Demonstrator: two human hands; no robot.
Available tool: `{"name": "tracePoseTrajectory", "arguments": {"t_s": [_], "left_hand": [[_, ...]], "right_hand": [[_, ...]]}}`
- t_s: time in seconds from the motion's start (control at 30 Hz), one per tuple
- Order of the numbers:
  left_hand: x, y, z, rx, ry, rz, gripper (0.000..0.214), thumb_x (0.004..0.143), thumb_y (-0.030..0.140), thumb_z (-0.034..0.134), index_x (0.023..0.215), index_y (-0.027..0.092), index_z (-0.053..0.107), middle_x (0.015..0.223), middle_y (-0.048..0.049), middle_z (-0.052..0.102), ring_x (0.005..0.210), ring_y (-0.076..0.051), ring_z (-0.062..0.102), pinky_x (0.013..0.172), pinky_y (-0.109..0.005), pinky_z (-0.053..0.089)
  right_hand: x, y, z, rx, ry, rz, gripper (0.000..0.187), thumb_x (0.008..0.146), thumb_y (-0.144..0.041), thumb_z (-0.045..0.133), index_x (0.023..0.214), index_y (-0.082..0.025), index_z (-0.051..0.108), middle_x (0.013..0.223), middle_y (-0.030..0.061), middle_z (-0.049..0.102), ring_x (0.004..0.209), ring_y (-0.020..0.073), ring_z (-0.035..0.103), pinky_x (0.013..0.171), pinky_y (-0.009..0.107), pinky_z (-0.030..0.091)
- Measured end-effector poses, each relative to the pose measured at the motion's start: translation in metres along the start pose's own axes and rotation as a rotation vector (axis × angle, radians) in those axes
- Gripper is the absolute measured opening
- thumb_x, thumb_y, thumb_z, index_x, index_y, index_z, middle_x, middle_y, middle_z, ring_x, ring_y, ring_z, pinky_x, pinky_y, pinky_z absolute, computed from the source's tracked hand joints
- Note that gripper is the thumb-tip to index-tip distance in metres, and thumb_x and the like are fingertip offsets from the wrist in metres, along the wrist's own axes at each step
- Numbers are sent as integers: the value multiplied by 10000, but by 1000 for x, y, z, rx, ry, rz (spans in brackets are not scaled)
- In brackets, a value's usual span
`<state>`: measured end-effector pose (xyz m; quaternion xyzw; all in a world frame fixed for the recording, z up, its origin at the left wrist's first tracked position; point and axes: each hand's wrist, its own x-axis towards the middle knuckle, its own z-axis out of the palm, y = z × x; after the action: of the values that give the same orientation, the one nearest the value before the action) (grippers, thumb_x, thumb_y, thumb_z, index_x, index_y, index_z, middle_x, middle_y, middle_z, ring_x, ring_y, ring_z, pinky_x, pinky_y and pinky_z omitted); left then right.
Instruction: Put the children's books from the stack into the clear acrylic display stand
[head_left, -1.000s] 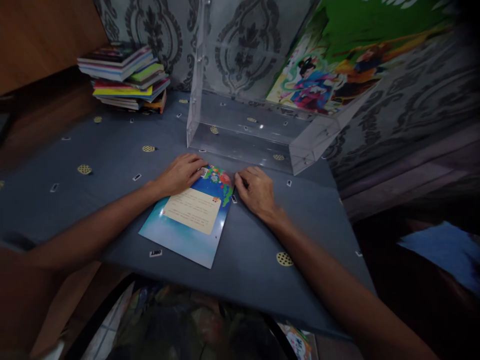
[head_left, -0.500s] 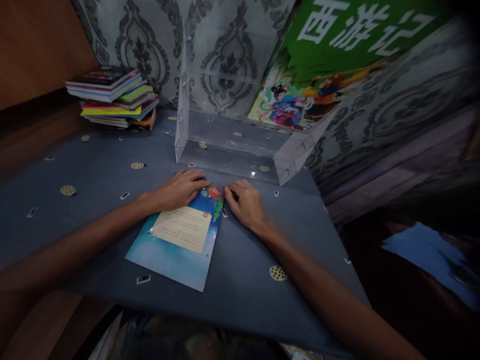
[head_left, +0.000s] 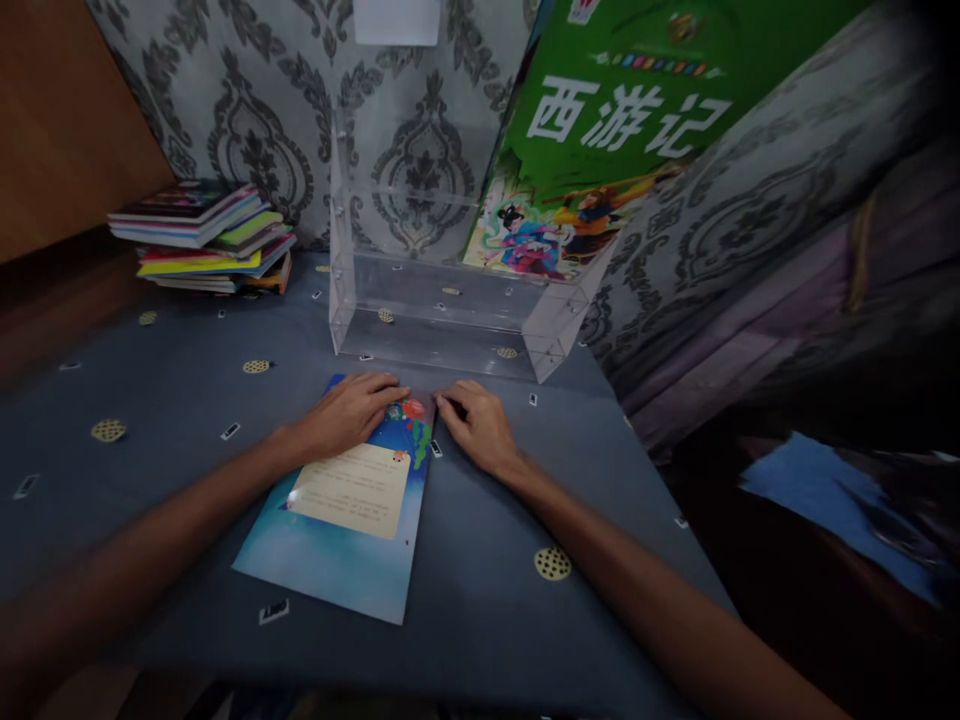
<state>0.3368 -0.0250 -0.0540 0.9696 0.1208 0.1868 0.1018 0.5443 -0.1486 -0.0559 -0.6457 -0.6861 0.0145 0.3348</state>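
Observation:
A thin blue picture book (head_left: 337,575) with a cream text panel lies on the dark blue tablecloth in front of me. My left hand (head_left: 349,415) rests palm down over its upper left part, fingers stretched towards the top edge. At the top right corner, my right hand (head_left: 476,425) is curled, with thumb and forefinger pinched together on the book's edge. Coral and seaweed pictures show between the two hands. Just beyond them stands a clear acrylic rack (head_left: 442,340), with a large green book (head_left: 592,130) leaning in its right side.
A pile of several books (head_left: 202,240) stands at the back left by a wooden panel (head_left: 75,120). Patterned wallpaper (head_left: 255,150) backs the table. The tablecloth (head_left: 480,590) ends at a right edge, beyond which a light blue cloth-like thing (head_left: 832,510) lies lower down.
My view has tilted up and turned slightly right, so more of the green book's cover shows. Both hands keep nearly the same places on the blue picture book.

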Motion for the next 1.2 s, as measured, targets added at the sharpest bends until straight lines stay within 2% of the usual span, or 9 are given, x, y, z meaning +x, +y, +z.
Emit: {"name": "tracePoseTrajectory", "arguments": {"t_s": [0.27,0.4,0.53,0.6,0.7,0.8,0.9,1.03,1.2], "left_hand": [[5,-4,-3,13,-25,91,385,1046,314,368,1329,216,610,1285,-124,632,1187,-258,591,1018,-468,489],[15,-17,-14,43,-90,237,390,1049,350,366,1308,224,627,1295,-125,630,1229,-266,567,1056,-467,455],[21,-23,-24,149,-128,323,371,1037,360,375,1216,212,663,1176,-127,659,1125,-268,596,978,-442,482],[20,-14,-25,213,-111,268,368,1039,347,354,1133,198,676,1069,-121,657,1020,-258,603,901,-420,496],[15,15,-22,263,-74,107,375,1036,414,366,1013,182,659,956,-105,612,882,-240,575,792,-383,494],[11,47,-19,277,-97,3,410,970,565,476,985,181,618,963,-99,582,895,-261,552,771,-382,487],[11,68,-17,337,-155,-72,397,921,557,566,1021,173,598,1004,-107,574,964,-293,540,777,-394,486],[12,78,-17,345,-184,-153,308,932,450,568,1053,169,594,1057,-113,569,1028,-295,536,721,-348,488],[10,75,-18,288,-158,-150,281,966,408,492,1098,185,600,1103,-109,595,1034,-280,554,670,-318,485]], "right_hand": [[-2,-1,-6,172,26,109,247,939,-231,518,1025,-208,748,962,64,777,846,213,689,763,334,526],[-7,-5,-10,284,13,179,272,936,-248,509,1027,-187,758,867,47,782,746,192,697,704,309,526],[-18,-10,-13,412,-23,201,286,947,-247,488,1037,-185,753,803,34,777,737,186,719,716,303,534],[-22,-12,-14,445,-17,208,287,944,-245,489,1047,-176,748,817,41,778,754,187,724,729,307,537],[-25,-12,-15,468,-15,220,286,945,-261,496,1049,-169,746,824,47,777,764,190,721,729,312,538],[-25,-11,-16,471,-18,222,287,953,-274,495,1059,-171,741,826,43,778,758,185,713,730,310,535],[-25,-11,-15,478,-16,227,290,961,-269,489,1073,-171,738,845,44,779,776,178,717,743,300,532],[-25,-12,-15,485,0,241,299,969,-262,480,1100,-174,735,870,55,785,800,180,724,766,304,534],[-26,-11,-15,475,17,236,296,972,-279,485,1105,-196,735,874,43,784,791,175,716,765,310,528]]}}
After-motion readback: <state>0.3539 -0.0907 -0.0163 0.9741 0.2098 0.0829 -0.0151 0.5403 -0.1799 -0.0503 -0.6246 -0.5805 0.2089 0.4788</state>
